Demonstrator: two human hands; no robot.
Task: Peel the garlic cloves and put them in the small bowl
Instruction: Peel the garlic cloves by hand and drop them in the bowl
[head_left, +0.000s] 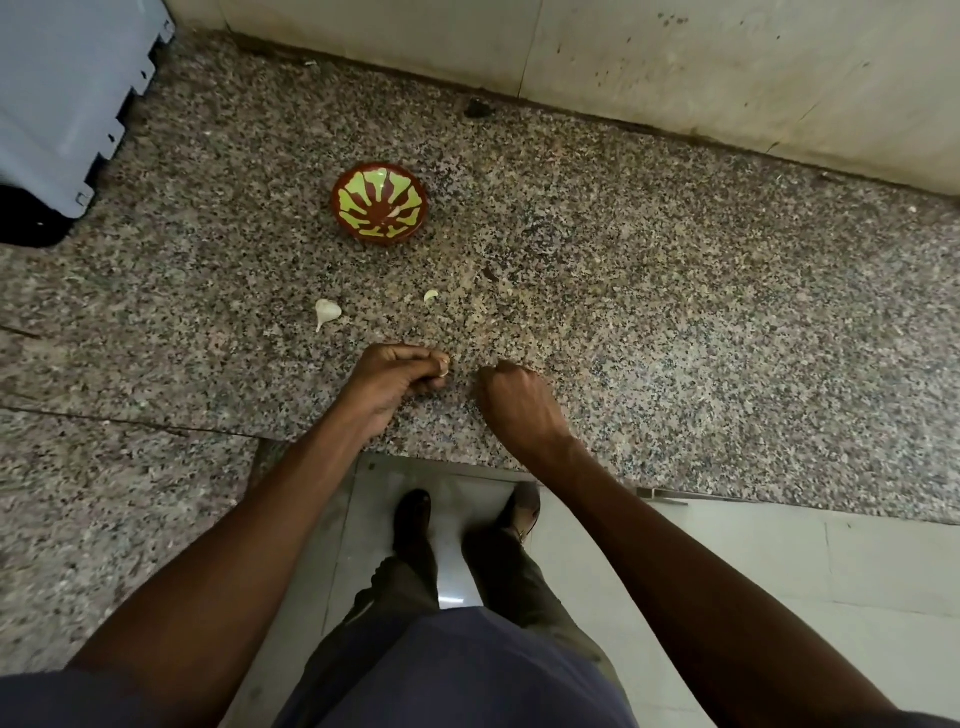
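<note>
Down on the speckled stone counter (675, 291), I had my left hand (397, 376) curled, fingertips pinching a garlic clove (443, 367) at the near middle. My right hand (511, 400) sat just beside it, fingers curled under; I couldn't tell what, if anything, they held. Farther off stood the small bowl (380, 209), one pale clove (396, 212) inside. Between bowl and hands lay an unpeeled clove (327, 312) to the left and a smaller piece (431, 296).
</note>
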